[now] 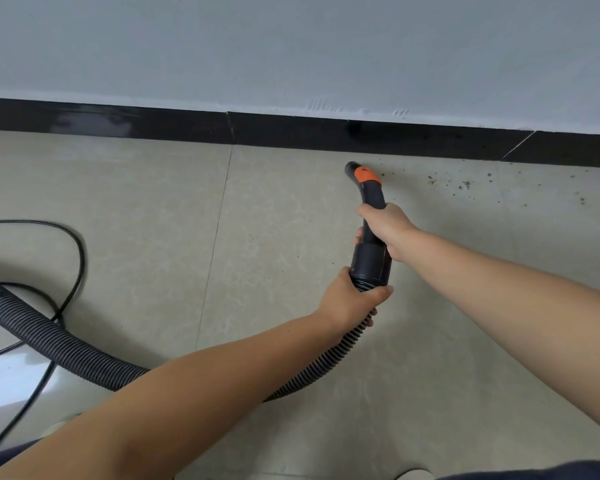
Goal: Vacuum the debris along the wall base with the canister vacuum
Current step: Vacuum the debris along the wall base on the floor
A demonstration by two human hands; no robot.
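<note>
hands (385, 225) gripping nozzle (369, 188), debris (465, 184) beside

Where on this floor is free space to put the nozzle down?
Bare tile lies left of the nozzle, between the baseboard and the hose. Right of it, debris is scattered. Lower left is crowded by the hose and cable.

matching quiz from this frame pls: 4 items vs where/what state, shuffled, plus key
Items:
1. right hand
2. left hand
3. debris
4. power cord

States:
A. scattered on the floor right of the nozzle tip, near the black baseboard
B. grips the ribbed hose just below the cuff
C. loops on the floor at far left
D. grips the black handle tube below the orange band

Pairs: 1-D, 2-B, 3-A, 4-C
</note>
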